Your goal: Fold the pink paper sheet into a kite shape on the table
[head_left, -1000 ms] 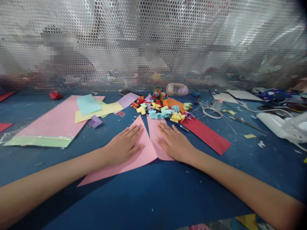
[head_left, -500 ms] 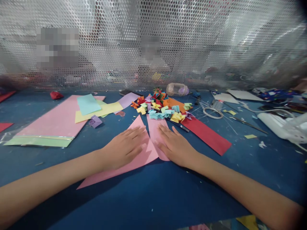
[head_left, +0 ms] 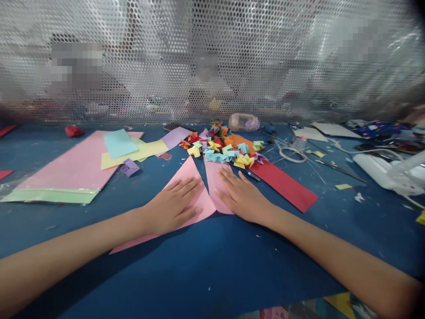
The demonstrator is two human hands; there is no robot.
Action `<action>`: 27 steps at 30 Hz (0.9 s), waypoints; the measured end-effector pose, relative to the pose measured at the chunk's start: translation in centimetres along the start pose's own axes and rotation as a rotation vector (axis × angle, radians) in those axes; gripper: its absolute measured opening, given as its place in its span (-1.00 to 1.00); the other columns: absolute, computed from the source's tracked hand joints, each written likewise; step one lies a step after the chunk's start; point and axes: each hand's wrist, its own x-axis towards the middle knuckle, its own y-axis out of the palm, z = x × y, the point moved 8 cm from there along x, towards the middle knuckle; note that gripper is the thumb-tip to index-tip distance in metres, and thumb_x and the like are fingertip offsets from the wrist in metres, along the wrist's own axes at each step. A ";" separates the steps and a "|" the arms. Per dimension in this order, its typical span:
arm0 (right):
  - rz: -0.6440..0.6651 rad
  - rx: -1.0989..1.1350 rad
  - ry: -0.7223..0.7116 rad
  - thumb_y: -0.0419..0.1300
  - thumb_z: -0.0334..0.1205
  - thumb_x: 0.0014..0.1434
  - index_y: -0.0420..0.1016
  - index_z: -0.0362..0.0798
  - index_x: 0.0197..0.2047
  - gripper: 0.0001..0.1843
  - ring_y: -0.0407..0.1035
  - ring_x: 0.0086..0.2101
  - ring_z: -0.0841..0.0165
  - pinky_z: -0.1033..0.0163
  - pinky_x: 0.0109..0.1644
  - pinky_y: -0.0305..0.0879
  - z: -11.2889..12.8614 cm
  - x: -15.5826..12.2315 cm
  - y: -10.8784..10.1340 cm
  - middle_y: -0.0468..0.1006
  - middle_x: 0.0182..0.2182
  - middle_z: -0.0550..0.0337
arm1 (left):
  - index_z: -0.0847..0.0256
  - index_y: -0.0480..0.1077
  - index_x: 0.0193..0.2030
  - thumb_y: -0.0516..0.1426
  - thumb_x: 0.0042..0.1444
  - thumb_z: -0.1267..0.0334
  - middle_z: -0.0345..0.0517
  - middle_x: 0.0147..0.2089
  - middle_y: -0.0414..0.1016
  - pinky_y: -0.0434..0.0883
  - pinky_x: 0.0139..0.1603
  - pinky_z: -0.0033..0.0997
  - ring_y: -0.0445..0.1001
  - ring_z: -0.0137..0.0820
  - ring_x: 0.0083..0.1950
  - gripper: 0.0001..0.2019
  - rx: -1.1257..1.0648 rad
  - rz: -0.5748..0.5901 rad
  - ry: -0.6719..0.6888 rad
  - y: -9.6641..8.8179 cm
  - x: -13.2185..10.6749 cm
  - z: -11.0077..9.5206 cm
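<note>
A pink paper sheet (head_left: 206, 204) lies on the blue table, split by a gap from its far edge down to a point near its front edge. My left hand (head_left: 174, 206) rests flat on the larger left part, fingers stretched out. On the narrower right strip, my right hand (head_left: 244, 195) lies flat with its fingers spread. Just beyond the sheet is a heap of folded paper pieces (head_left: 226, 148) in many colours. A red paper strip (head_left: 285, 184) extends right from the heap, near a dark-handled tool (head_left: 254, 176) partly hidden by paper.
To the left lies a pack of pink paper (head_left: 71, 164) with blue, yellow and lilac sheets on it. A clear jar (head_left: 244, 122) lies on its side at the back. Right are a tape ring (head_left: 292, 154), a white corded device (head_left: 388, 170) and scraps. A perforated screen (head_left: 212, 57) stands behind.
The front edge of the pink sheet lies slightly further from me, and both hands have shifted a little on it. The camera view has moved slightly.
</note>
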 end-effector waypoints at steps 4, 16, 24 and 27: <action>-0.017 0.018 0.004 -0.25 0.07 0.30 -0.06 -0.23 0.36 -0.29 -0.20 0.33 0.19 -0.12 0.37 -0.25 0.1 -0.1 -0.6 -0.07 0.34 -0.03 | 0.24 -0.14 0.40 -0.29 0.31 -0.08 -0.09 0.45 -0.22 -0.13 0.40 -0.12 -0.20 -0.29 0.45 -0.37 0.010 -0.001 -0.001 0.0 0.0 -0.1; 0.014 -0.008 0.000 -0.29 0.14 0.29 -0.11 -0.31 0.36 -0.21 -0.20 0.33 0.18 -0.12 0.36 -0.23 0.4 -0.5 0.0 -0.12 0.34 -0.08 | 0.22 -0.14 0.40 -0.25 0.28 -0.15 -0.06 0.44 -0.20 -0.14 0.41 -0.10 -0.19 -0.22 0.44 -0.33 -0.034 -0.006 -0.005 0.0 0.0 0.1; -0.006 -0.014 -0.013 -0.27 0.14 0.29 -0.07 -0.25 0.36 -0.23 -0.17 0.32 0.16 -0.15 0.36 -0.22 -0.1 -0.7 -0.2 -0.08 0.34 -0.07 | 0.19 -0.16 0.41 -0.25 0.28 -0.14 -0.07 0.44 -0.21 -0.15 0.41 -0.11 -0.19 -0.23 0.44 -0.34 -0.044 -0.028 0.012 0.1 -0.1 0.2; 0.005 -0.029 -0.008 -0.30 0.15 0.29 -0.08 -0.29 0.36 -0.21 -0.19 0.33 0.17 -0.14 0.36 -0.23 -0.3 -0.8 -0.1 -0.11 0.34 -0.06 | 0.21 -0.17 0.41 -0.25 0.28 -0.15 -0.08 0.45 -0.24 -0.16 0.41 -0.11 -0.21 -0.24 0.45 -0.32 -0.040 -0.013 0.011 0.2 -0.1 0.2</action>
